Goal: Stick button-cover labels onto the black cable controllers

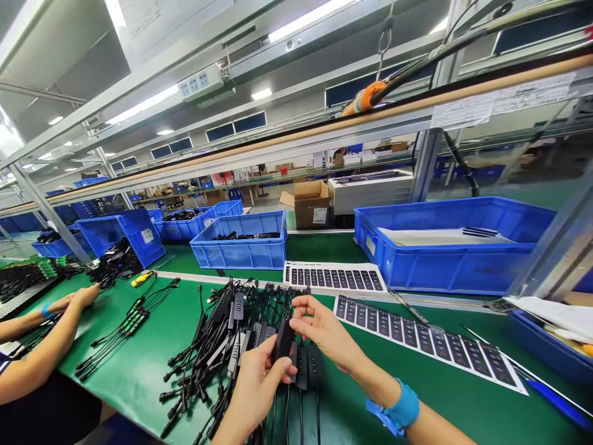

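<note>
Near the middle of the bench my left hand [259, 386] is wrapped round a small black controller box [283, 339], which is held tilted above other boxes. My right hand [322, 330] is at the box's upper right edge with thumb and fingers curled together in a pinch. Whatever is between those fingertips is too small to make out. Below and to the right lie more black controller boxes [315, 368] with cables running toward me. To the left is a heap of corded controllers [238, 306], some showing button labels.
Sheets of black labels [417, 337] lie to the right, near tweezers [407, 306]. Blue bins [238, 253] line the back, including a large one [463, 269]. A co-worker's arms [50, 340] reach in at left, beside green-lit corded strips [134, 318] and a yellow item [141, 279].
</note>
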The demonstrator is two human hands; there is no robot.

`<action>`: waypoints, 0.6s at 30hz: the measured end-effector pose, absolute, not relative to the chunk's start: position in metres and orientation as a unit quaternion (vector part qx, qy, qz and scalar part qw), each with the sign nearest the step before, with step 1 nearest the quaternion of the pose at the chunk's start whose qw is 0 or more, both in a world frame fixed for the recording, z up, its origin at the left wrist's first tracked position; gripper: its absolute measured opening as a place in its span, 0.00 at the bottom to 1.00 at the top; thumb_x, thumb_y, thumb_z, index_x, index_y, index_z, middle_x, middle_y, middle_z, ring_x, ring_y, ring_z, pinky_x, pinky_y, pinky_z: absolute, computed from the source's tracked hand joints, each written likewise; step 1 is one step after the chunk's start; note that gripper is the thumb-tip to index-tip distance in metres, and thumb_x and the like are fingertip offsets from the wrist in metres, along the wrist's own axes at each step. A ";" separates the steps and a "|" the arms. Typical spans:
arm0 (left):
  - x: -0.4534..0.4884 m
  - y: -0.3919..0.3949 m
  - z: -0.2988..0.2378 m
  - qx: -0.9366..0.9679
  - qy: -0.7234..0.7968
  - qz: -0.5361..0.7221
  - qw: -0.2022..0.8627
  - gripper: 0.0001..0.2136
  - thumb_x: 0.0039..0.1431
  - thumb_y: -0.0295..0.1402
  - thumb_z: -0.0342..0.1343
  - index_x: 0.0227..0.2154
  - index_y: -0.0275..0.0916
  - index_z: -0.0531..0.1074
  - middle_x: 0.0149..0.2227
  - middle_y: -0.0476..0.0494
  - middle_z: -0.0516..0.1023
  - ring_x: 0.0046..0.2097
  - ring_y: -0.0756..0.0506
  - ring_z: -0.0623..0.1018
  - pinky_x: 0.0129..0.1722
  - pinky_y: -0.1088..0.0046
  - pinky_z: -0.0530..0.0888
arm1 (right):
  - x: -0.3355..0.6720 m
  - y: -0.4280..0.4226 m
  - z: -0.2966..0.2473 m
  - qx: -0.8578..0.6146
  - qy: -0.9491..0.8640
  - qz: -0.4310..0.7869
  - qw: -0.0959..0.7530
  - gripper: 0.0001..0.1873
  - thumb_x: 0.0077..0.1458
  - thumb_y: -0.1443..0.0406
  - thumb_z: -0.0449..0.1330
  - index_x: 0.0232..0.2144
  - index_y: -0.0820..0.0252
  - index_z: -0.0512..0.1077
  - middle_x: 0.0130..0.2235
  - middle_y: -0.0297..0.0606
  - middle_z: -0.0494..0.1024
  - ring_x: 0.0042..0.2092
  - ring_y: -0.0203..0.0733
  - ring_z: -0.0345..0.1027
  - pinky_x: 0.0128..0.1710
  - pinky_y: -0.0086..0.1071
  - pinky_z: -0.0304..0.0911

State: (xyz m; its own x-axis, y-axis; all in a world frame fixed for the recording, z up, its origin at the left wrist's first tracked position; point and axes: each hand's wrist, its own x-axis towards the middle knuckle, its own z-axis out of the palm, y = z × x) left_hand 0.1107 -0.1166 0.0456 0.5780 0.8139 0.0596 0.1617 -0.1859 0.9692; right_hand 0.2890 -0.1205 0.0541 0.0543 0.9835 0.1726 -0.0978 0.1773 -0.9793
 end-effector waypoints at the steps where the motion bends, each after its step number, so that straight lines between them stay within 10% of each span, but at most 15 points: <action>1: 0.110 -0.116 0.044 0.720 0.344 0.300 0.523 0.20 0.60 0.42 0.53 0.51 0.35 0.69 0.42 0.37 0.78 0.35 0.46 0.79 0.32 0.75 0.75 | 0.289 -0.119 0.053 -0.433 -0.514 0.482 0.562 0.25 0.48 0.50 0.64 0.41 0.59 0.66 0.33 0.33 0.68 0.29 0.34 0.64 0.26 0.27 0.58; 10: 0.107 -0.094 0.032 0.766 0.399 0.286 0.414 0.20 0.63 0.42 0.45 0.51 0.35 0.65 0.33 0.40 0.80 0.26 0.47 0.78 0.26 0.74 0.74 | 0.274 -0.090 0.041 -0.472 -0.622 0.362 0.508 0.20 0.63 0.52 0.48 0.39 0.63 0.70 0.28 0.32 0.67 0.25 0.32 0.61 0.22 0.25 0.59; 18: 0.064 -0.057 0.031 0.818 0.498 0.288 0.009 0.31 0.60 0.46 0.49 0.64 0.37 0.55 0.60 0.28 0.64 0.60 0.30 0.65 0.54 0.47 0.66 | 0.277 -0.049 0.045 -0.545 -0.708 0.236 0.382 0.15 0.63 0.61 0.53 0.32 0.66 0.73 0.34 0.41 0.76 0.42 0.46 0.71 0.45 0.37 0.65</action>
State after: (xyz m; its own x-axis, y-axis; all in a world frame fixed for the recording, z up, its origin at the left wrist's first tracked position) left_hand 0.0644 -0.0574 0.0308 0.3388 0.8196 0.4621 0.8087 -0.5047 0.3021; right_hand 0.2772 -0.0488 0.0450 -0.1143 0.9523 0.2830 0.5922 0.2940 -0.7503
